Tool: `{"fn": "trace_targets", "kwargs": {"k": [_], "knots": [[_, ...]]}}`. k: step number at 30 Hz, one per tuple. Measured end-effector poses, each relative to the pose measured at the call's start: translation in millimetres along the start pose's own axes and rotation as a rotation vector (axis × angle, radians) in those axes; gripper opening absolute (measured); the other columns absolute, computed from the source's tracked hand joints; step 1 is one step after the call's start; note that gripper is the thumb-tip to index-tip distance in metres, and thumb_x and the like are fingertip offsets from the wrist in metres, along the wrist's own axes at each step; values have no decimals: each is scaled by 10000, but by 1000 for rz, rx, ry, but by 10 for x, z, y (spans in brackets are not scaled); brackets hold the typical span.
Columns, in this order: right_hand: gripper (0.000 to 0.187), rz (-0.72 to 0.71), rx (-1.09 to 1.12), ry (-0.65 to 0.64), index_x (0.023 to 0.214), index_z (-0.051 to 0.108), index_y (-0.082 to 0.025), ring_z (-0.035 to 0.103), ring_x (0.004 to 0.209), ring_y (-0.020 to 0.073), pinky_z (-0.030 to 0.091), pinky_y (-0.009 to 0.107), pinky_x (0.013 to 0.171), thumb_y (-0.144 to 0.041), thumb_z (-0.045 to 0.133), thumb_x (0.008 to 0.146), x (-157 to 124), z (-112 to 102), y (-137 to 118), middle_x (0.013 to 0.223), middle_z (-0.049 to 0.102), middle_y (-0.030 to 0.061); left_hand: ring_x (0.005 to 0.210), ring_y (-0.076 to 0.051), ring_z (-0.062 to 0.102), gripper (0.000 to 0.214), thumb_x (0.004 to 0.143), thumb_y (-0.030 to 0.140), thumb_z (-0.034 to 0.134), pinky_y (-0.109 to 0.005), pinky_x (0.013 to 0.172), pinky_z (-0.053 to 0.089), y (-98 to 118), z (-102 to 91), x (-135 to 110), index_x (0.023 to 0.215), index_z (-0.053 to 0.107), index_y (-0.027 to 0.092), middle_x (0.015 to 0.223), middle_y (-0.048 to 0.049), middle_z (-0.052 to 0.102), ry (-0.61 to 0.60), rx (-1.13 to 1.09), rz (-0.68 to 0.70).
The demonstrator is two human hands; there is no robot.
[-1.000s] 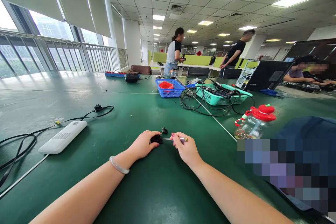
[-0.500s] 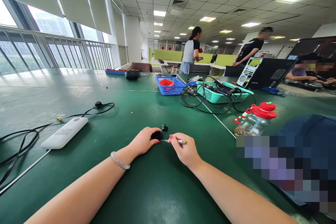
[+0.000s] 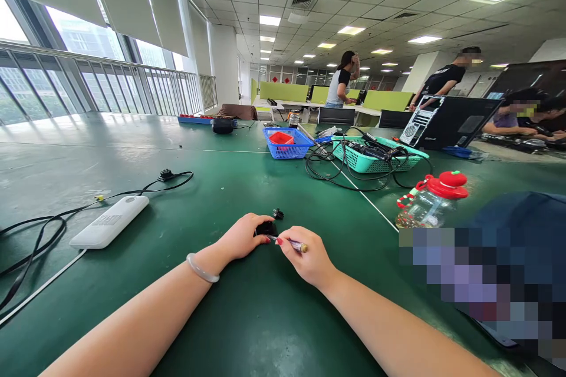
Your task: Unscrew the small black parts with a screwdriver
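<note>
My left hand rests on the green table, its fingers pinching a small black part. My right hand is closed round a thin screwdriver, and the tip touches the black part. Just beyond the hands lies a smaller black piece, apart from both. A pale bangle circles my left wrist.
A white power bank with black cables lies to the left. A clear bottle with a red lid stands to the right. Farther back sit a blue basket and a teal basket with cables. Other people stand and sit behind.
My right hand has drawn slightly nearer and the screwdriver now slants toward the black part. The left hand stays on the part. The standing people in the background have shifted right.
</note>
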State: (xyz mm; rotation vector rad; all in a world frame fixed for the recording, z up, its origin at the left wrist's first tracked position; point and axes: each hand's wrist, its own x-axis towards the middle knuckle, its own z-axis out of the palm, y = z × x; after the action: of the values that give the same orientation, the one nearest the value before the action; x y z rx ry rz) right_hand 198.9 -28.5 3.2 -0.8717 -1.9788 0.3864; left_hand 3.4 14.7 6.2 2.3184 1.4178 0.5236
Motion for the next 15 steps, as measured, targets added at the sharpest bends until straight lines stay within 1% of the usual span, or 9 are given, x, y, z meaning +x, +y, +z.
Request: {"fn": "trace_targets", "kwargs": {"k": [4, 8, 10, 12, 15], "knots": [[234, 66, 2, -73, 770, 669, -219, 591, 662, 153, 454, 267, 646, -304, 497, 906, 18, 34, -12, 705, 660, 18, 1148, -247, 569, 475, 805, 280, 605, -386, 1025, 442, 23, -14, -7, 1277, 561, 241, 1227, -75, 647, -13, -1, -14], [251, 146, 63, -74, 786, 681, -216, 590, 661, 155, 448, 267, 635, -334, 494, 906, 30, 38, -3, 723, 668, 21, 1161, -250, 561, 477, 808, 287, 602, -394, 1033, 436, 32, -14, -8, 1280, 558, 235, 1237, -78, 642, -17, -1, -11], [281, 204, 152, -41, 779, 682, -205, 585, 638, 153, 449, 262, 613, -372, 495, 906, 33, 19, 23, 699, 660, 22, 1157, -255, 565, 481, 805, 303, 614, -399, 1029, 441, 19, -3, -5, 1279, 559, 239, 1227, -80, 645, -10, 3, -11], [338, 263, 234, 27, 759, 676, -192, 571, 599, 149, 446, 258, 581, -420, 480, 912, 36, -8, 57, 650, 630, 21, 1137, -256, 578, 482, 796, 305, 631, -401, 1022, 449, -2, 12, -2, 1269, 565, 242, 1208, -81, 650, 5, 13, -11], [383, 297, 240, 147, 741, 668, -184, 551, 575, 147, 434, 257, 556, -453, 460, 917, 44, -44, 104, 618, 594, 21, 1103, -254, 593, 473, 797, 312, 636, -408, 1010, 461, -32, 38, 0, 1260, 572, 237, 1183, -83, 657, 24, 25, 1]]}}
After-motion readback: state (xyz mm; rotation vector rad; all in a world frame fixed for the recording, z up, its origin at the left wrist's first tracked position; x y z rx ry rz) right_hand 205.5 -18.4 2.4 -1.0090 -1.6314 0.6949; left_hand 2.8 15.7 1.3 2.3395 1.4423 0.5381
